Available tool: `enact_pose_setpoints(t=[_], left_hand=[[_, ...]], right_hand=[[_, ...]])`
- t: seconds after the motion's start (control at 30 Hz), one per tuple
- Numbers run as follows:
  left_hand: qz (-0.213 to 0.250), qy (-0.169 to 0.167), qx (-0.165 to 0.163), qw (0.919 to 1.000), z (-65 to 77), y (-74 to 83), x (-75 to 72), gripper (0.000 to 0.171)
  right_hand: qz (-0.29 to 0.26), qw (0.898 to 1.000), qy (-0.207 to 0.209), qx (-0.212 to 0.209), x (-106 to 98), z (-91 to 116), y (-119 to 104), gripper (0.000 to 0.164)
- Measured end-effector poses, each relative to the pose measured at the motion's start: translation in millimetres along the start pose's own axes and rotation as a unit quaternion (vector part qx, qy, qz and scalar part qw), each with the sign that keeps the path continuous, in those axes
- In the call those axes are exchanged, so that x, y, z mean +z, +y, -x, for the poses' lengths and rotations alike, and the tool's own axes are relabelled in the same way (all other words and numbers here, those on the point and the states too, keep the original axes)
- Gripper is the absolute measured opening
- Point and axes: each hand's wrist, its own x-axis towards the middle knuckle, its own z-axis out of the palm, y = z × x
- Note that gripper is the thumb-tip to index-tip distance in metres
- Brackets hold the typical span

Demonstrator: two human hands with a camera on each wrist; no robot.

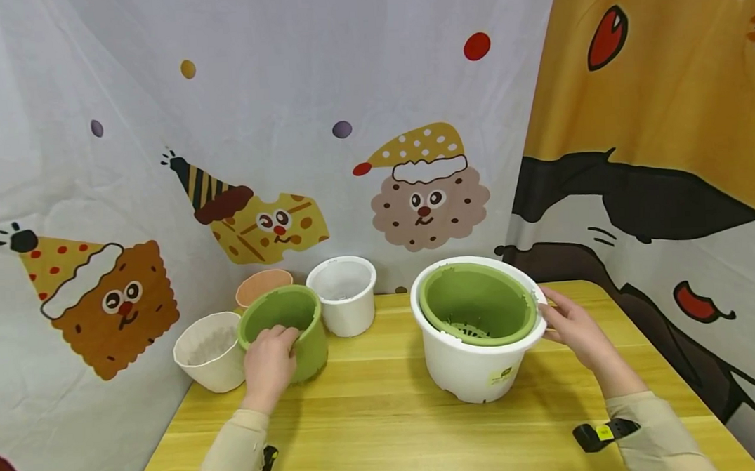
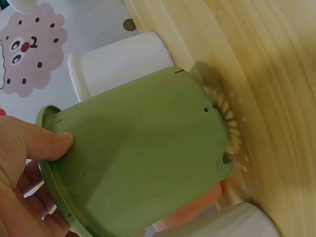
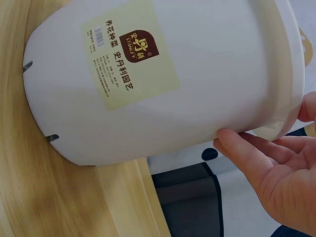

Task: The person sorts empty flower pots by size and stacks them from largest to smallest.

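My left hand point(image 1: 270, 363) grips the near rim of a green flowerpot point(image 1: 311, 351). In the left wrist view the thumb lies on the pot's outer wall and the fingers go in over its rim; drain notches point(image 2: 224, 158) show at the base, close over the table. My right hand point(image 1: 578, 335) holds the right rim of a large white flowerpot point(image 1: 459, 365), which carries a label point(image 3: 133, 54). Nested inside that white pot sits another green flowerpot point(image 1: 469, 298), its slotted bottom visible from above.
Behind the left green pot stand a small white pot point(image 1: 349, 314) and an orange pot point(image 1: 262, 283). A cream faceted pot point(image 1: 215, 369) is at its left. All are on a wooden table point(image 1: 373, 432), backed by a printed curtain point(image 1: 270, 92).
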Motion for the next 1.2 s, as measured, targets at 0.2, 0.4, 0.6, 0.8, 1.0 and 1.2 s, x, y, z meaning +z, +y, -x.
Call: enact_pose_setpoints(t=[0.2, 0.4, 0.6, 0.8, 1.0, 1.2], left_hand=[[0.008, 0.017, 0.018, 0.9997, -3.1, 3.3, -5.1, 0.029], [0.011, 0.042, 0.044, 0.9981, -7.2, 6.5, -10.8, 0.030], [0.015, 0.054, 0.055, 0.9969, -9.9, 9.2, -14.9, 0.030], [0.017, 0.063, 0.063, 0.9959, -11.1, 10.8, -18.2, 0.030], [0.020, 0.065, 0.069, 0.9953, -13.2, 14.1, -23.7, 0.032], [0.023, 0.063, 0.077, 0.9948, -14.9, 17.6, -29.7, 0.033]], right_hand=[[-0.005, 1.000, -0.001, 0.003, 0, -1, 0, 0.062], [-0.007, 1.000, -0.003, 0.003, 0, -1, 0, 0.062], [-0.005, 1.000, -0.002, 0.005, -1, -1, 0, 0.062], [-0.004, 1.000, -0.001, 0.002, 0, -1, 0, 0.062], [-0.004, 1.000, -0.001, 0.001, -1, -2, 0, 0.062], [0.002, 1.000, 0.000, 0.005, 0, -1, 0, 0.062]])
